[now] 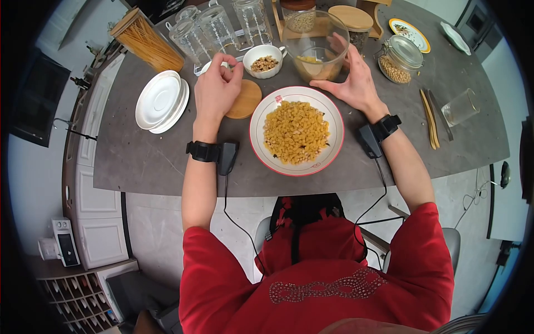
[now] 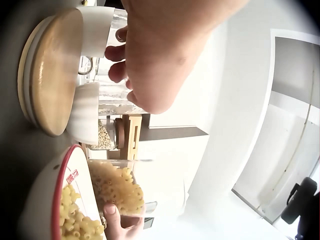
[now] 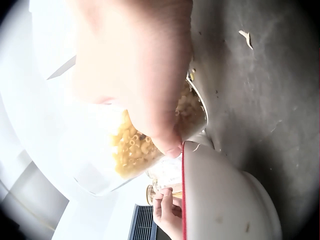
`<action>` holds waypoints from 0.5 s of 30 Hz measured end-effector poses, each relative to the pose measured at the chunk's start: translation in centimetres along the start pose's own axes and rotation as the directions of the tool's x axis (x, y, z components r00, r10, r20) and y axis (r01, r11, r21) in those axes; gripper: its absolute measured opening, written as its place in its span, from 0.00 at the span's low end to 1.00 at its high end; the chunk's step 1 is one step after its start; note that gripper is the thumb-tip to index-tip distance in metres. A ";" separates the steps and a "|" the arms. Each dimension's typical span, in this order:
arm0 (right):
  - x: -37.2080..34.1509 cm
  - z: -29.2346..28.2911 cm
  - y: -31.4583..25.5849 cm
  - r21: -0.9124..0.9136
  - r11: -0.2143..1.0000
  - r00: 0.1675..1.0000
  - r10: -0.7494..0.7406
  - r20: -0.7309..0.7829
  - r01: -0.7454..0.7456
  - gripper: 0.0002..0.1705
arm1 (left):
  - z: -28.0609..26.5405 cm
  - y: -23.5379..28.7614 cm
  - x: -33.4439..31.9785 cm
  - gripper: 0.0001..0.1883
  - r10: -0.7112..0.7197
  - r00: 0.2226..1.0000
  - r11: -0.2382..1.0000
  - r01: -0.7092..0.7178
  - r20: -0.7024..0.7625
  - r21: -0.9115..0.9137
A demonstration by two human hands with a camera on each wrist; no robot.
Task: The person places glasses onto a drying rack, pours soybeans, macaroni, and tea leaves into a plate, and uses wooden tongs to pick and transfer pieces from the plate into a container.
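Though near bowl-rim (image 1: 329, 101), right fingers (image 1: 328, 86) seemingly clear.

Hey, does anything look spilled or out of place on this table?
Yes: a small pale scrap lies loose on the grey tabletop, outside the red-rimmed bowl, in the right wrist view. It looks dropped, though I can't tell what it is.

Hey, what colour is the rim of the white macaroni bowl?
Red; the white bowl's rim shows best, close up, in the left wrist view.

Pasta (image 1: 297, 133) lies in the bowl (image 1: 337, 127), before the container (image 1: 314, 47) (plates (image 1: 158, 101) left).
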State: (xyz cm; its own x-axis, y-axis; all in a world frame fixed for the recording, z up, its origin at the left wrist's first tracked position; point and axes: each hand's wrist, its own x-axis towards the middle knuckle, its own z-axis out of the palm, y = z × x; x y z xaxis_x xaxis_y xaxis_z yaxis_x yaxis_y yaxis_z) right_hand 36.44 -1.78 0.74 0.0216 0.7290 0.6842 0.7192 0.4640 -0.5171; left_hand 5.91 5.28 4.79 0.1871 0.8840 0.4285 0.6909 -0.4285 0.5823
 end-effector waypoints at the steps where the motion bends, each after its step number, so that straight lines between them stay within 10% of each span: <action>1: 0.1 -0.2 -0.6 0.019 0.998 0.998 0.055 0.045 -0.056 0.64 | -0.1 0.0 0.0 0.13 -0.059 0.997 0.997 0.057 0.040 0.060; 15: -0.1 0.1 0.2 -0.040 0.968 0.961 0.250 0.120 -0.247 0.57 | -0.2 0.9 -0.8 0.34 0.054 0.975 0.974 -0.100 0.216 0.204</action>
State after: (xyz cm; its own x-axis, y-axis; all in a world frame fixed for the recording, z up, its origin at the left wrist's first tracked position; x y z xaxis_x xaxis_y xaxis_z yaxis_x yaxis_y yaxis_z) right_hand 36.49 -1.71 0.50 0.1172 0.8766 0.4667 0.7188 0.2494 -0.6490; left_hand 6.21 4.16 5.12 0.3706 0.8789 0.3005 0.7968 -0.4671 0.3834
